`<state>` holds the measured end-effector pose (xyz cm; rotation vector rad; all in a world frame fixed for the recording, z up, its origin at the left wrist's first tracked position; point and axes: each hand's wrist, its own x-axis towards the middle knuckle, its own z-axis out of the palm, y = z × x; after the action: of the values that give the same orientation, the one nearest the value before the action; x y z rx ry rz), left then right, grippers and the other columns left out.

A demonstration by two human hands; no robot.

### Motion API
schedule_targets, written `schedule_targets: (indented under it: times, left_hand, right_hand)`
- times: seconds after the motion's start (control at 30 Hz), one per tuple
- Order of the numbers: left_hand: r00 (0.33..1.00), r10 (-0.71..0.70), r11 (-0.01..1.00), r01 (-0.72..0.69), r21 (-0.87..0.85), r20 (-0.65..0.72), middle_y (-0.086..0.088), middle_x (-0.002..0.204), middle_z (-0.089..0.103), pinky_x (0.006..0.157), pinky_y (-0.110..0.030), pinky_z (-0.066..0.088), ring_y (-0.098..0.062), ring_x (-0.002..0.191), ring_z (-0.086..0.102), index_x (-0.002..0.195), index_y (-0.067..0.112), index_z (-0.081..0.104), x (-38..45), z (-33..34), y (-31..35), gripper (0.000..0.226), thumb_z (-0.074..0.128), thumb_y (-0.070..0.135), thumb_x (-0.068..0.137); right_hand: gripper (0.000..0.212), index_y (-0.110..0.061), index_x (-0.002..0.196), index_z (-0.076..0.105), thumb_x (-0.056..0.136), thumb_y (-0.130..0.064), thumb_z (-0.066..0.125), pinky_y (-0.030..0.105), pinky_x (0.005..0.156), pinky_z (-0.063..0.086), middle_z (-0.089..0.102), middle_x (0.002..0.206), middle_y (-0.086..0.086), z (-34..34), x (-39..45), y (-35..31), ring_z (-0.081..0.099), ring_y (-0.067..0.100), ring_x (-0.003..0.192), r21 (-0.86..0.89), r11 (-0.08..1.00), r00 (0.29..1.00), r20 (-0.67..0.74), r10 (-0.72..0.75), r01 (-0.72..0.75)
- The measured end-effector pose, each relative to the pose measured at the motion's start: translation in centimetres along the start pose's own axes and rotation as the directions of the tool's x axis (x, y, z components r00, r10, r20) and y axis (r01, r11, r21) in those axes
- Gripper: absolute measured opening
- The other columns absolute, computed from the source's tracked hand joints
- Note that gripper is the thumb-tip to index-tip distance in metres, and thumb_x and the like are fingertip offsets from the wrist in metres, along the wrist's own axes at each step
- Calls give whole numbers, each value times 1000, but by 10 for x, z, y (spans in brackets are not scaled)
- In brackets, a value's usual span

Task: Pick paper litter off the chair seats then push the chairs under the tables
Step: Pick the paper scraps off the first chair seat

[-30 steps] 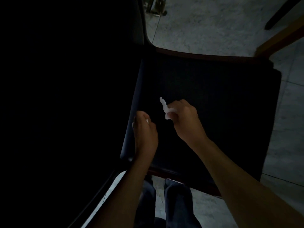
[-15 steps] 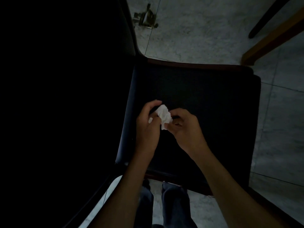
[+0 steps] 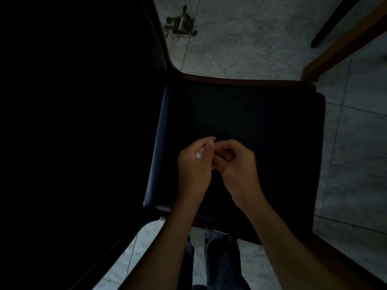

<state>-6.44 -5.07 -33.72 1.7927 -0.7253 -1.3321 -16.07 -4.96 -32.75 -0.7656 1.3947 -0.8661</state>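
Both my hands meet at the centre of the frame, held just above the dark chair seat (image 3: 251, 122); my left hand (image 3: 194, 164) is curled closed around a scrap of paper litter (image 3: 199, 154), of which only a thin white sliver shows between the fingers; my right hand (image 3: 236, 164) touches the left at the fingertips, its fingers loosely curled, and I cannot tell whether it holds anything of its own.

From the head view, looking straight down: the seat fills the middle and right of the frame, black and cushioned, edged by a dark reddish wooden frame along its top; nothing white shows on it, though the light is dim; the left half of the frame is almost pure black, and I cannot make out what is there; pale tiled floor (image 3: 251, 38) shows at the top and right, with a small piece of debris (image 3: 181, 24) lying on it at upper centre; a wooden furniture leg (image 3: 343, 38) crosses the upper right corner.

I judge the paper to be very light, soft and crushable, best kept balled inside a closed fist so it cannot drift away; the chair will be heavy and rigid by comparison, and likely best gripped by its wooden frame when pushing.
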Motion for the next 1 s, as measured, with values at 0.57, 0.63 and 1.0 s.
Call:
schedule_targets:
  times: [0.57,0.63,1.0]
  left_hand:
    - [863,476,611,-461,643,166,-14,105,60,76,-43,55,-29,88,63,106,1,68,-21,-20,69,33,50,-16,85]
    - [835,522,593,-501,630,173,-14,106,60,78,-41,55,-28,89,63,105,0,68,-29,-21,89,41,48,-23,77]
    - [695,705,496,-624,604,138,-13,113,58,82,-42,54,-30,97,61,109,1,66,-110,-65,282,42,51,-19,75]
  right_hand:
    - [59,-14,143,45,89,-24,67,46,107,40,49,143,8,-36,-22,-71,46,26,129,-770,606,952,7,-306,200]
    - [65,-16,146,41,88,-30,66,53,110,36,45,148,8,-37,-27,-93,42,27,135,-835,499,936,52,-348,232]
    - [70,-20,147,40,85,-38,66,54,112,33,39,154,6,-29,-96,-290,35,29,142,-917,296,835,67,-546,268]
